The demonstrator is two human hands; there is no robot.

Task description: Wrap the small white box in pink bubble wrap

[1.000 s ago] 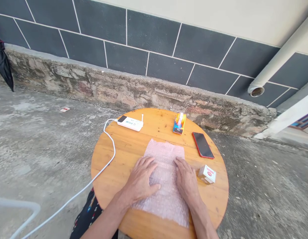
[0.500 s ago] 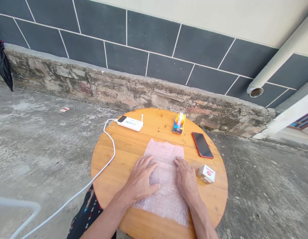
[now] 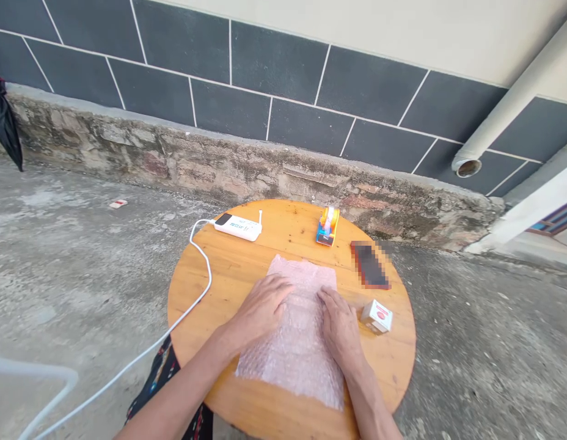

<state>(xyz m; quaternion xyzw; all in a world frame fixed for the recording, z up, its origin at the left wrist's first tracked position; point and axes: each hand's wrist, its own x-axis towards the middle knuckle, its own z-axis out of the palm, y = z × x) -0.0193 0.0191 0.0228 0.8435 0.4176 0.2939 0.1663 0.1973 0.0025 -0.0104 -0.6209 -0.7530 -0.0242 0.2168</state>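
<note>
A sheet of pinkish bubble wrap (image 3: pixel 302 342) lies flat on the round wooden table (image 3: pixel 192 305). My left hand (image 3: pixel 265 302) rests over its left edge, palm down, fingers stretched toward the middle. On the right edge lies my right hand (image 3: pixel 339 321), also palm down with its fingers extended. Neither hand grips anything. Just right of my right hand stands a small white box (image 3: pixel 377 316) with red print. The parts of the wrap beneath both hands are hidden.
Toward the table's far edge are a white power bank (image 3: pixel 238 227) with a white cable (image 3: pixel 209 269), and a yellow and blue tape dispenser (image 3: pixel 328 226). A blurred-out phone with a red edge (image 3: pixel 370 264) lies at right. Behind runs a low stone ledge (image 3: pixel 247 165).
My left hand has slid slightly up on the wrap, its thumb drawn in closer to the fingers. My right hand stays nearly in place. The view has shifted a little.
</note>
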